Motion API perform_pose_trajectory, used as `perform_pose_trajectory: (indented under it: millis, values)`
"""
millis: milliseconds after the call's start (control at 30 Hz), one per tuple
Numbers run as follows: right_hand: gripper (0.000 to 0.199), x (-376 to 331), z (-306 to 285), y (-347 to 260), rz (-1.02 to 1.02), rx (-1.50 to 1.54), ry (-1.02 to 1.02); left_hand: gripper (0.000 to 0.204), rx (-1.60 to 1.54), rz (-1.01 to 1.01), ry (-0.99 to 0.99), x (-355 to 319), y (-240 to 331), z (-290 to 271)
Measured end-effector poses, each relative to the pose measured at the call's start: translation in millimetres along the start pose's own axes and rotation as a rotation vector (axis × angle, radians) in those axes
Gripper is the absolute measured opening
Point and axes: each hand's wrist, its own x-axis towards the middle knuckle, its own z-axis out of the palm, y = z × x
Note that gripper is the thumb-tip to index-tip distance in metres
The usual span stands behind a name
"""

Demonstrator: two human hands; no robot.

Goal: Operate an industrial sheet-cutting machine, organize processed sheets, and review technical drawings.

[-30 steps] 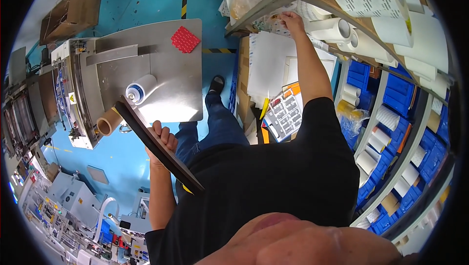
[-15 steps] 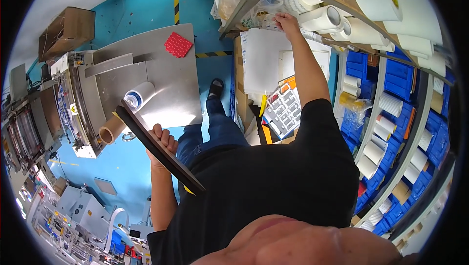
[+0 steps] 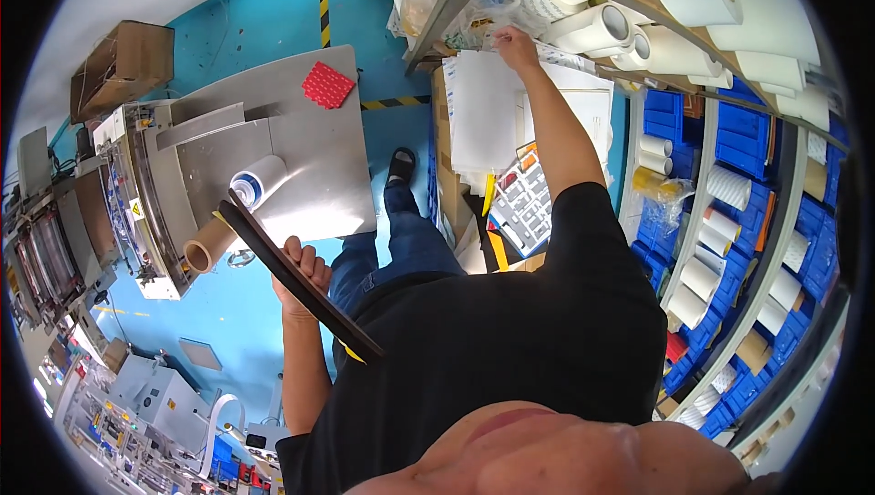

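Observation:
My left hand [image 3: 313, 269] is closed on a long dark panel [image 3: 264, 244], seen nearly edge-on and tilted in front of my body, with a bit of yellow at its ends. Its broad face is hidden. At the shelf, my right arm reaches far forward. My right hand [image 3: 516, 46] has its fingers bent in beside clear plastic bags [image 3: 499, 10]; what lies between the fingertips, if anything, is too small to make out. Under that arm lie white sheets [image 3: 483, 98] and a printed sheet [image 3: 521, 208] with grey blocks and orange.
On the left, a metal table [image 3: 319, 149] carries a red patterned packet [image 3: 327, 85], a white roll [image 3: 264, 176] and a brown cardboard tube [image 3: 210, 244]. A wooden shelf post [image 3: 456, 5] stands near my right hand. White rolls [image 3: 592, 30] and blue bins [image 3: 743, 135] fill the right side.
My right hand has moved slightly left and a little nearer along the shelf, beside the plastic bags. My left hand still grips the dark panel, nearly unmoved.

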Motion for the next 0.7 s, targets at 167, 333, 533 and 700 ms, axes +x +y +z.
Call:
perform_pose_trajectory:
  millis: [167, 333, 533, 700]
  values:
    - [0.016, 0, 16, -8, 0.002, -0.234, 0.071, 0.031, 0.078, 0.027, 0.052, -10, 2, -3]
    - [0.012, -70, 23, -97, 0.064, 0.673, -0.199, 0.034, 0.187, 0.083, 0.494, -16, 4, 27]
    - [0.009, -249, 77, -224, 0.047, 1.143, -0.796, 0.077, 0.451, -0.005, -0.057, 17, 10, -11]
    - [0.024, -322, 79, -276, 0.086, 1.198, -0.787, 0.074, 0.415, 0.018, -0.06, 2, 20, -1]
